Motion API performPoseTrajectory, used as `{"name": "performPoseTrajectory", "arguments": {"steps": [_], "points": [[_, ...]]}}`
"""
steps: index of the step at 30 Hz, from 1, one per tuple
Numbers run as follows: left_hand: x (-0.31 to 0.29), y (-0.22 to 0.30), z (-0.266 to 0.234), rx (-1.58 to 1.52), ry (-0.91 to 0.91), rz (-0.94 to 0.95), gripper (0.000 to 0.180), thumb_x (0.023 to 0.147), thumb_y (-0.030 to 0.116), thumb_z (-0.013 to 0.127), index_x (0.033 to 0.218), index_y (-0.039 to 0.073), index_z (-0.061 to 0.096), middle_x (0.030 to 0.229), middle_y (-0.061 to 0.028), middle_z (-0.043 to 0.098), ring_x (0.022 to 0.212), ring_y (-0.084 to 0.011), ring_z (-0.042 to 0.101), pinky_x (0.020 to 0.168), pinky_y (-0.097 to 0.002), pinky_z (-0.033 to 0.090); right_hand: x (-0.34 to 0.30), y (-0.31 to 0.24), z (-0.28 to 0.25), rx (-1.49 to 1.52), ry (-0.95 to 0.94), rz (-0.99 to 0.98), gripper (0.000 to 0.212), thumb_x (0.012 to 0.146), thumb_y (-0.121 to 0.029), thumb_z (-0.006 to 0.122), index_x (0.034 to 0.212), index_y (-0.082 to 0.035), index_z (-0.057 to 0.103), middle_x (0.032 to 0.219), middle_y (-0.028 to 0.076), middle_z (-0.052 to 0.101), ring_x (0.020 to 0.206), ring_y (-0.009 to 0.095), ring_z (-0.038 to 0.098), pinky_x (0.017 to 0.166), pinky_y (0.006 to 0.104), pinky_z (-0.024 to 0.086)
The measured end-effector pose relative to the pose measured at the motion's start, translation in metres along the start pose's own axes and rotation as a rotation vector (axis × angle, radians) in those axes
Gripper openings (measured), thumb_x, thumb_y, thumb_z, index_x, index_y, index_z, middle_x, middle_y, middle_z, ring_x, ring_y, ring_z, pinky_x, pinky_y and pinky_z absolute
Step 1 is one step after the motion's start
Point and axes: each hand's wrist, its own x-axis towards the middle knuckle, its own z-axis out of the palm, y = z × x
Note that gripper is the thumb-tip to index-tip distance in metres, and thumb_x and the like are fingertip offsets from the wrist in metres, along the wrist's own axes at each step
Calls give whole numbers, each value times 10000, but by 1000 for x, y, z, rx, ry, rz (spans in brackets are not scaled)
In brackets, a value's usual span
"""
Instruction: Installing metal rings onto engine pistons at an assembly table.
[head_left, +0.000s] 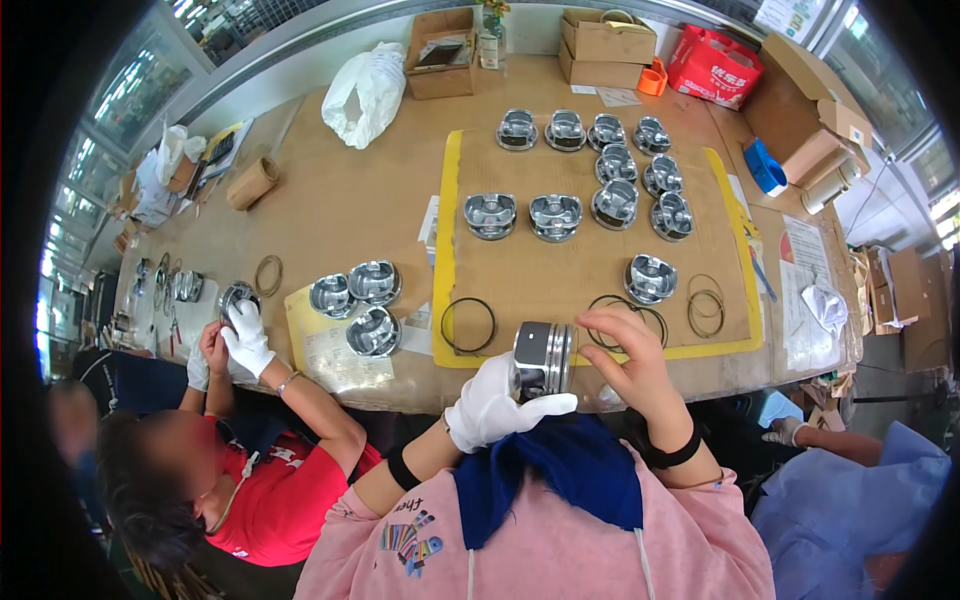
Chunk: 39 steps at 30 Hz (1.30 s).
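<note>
My left hand (488,406), in a white glove, is wrapped round a piston (541,352) held sideways at the table's near edge. The piston has a dark skirt and shiny ring grooves facing right. Just right of the grooves is my bare right hand (640,362), its thumb and fingers apart and curved toward the piston; whether the fingertips touch it I cannot tell. Beyond my hands lie thin dark piston rings (468,325) in a loop at left. Another loop of dark rings (655,322) lies behind my right hand, with brownish rings (706,310) farther right.
Several pistons (555,216) stand on a yellow-edged cardboard mat (500,275); three more (372,331) stand left of it. At left a co-worker's gloved hand (247,338) holds a piston. Cardboard boxes (442,80), a red bag (713,66) and a blue tape roll (765,168) line the back.
</note>
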Motion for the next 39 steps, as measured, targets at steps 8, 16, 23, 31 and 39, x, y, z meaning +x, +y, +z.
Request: {"name": "performPoseTrajectory", "arguments": {"steps": [8, 16, 23, 31, 39], "points": [[-2, 0, -2, -66, -15, -33, 336, 697, 252, 786, 814, 21, 572, 658, 4, 562, 598, -69, 462, 566, -243, 418, -1, 15, 1, -52, -21, -33, 123, 732, -33, 661, 844, -48, 611, 842, 83, 625, 794, 264, 574, 719, 347, 404], [1, 8, -17, 57, -177, 124, 362, 674, 264, 789, 838, 18, 580, 682, -29, 576, 602, -123, 504, 595, -270, 435, -6, 23, -1, 83, -51, -34, 117, 745, -28, 645, 845, -53, 591, 847, 80, 609, 821, 261, 559, 750, 353, 408], [10, 19, -26, 293, -386, 247, 457, 633, 376, 787, 867, 32, 596, 807, -129, 611, 741, -325, 575, 690, -366, 459, 7, 7, -19, 103, -288, -97, 80, 778, -80, 621, 842, -58, 579, 850, 62, 585, 865, 256, 540, 789, 358, 390], [11, 15, -24, 280, -421, 328, 488, 628, 393, 790, 893, 31, 598, 839, -127, 616, 768, -318, 583, 713, -362, 464, 9, 2, -27, 126, -389, -76, 81, 776, -92, 628, 837, -67, 583, 841, 50, 582, 854, 246, 538, 782, 348, 377], [8, 15, -24, 284, -383, 280, 542, 652, 418, 784, 959, 17, 586, 863, -142, 617, 794, -326, 589, 730, -364, 467, 5, -2, -33, 71, -349, -150, 230, 725, -152, 690, 944, -92, 658, 921, 48, 635, 870, 232, 568, 782, 345, 364]]}}
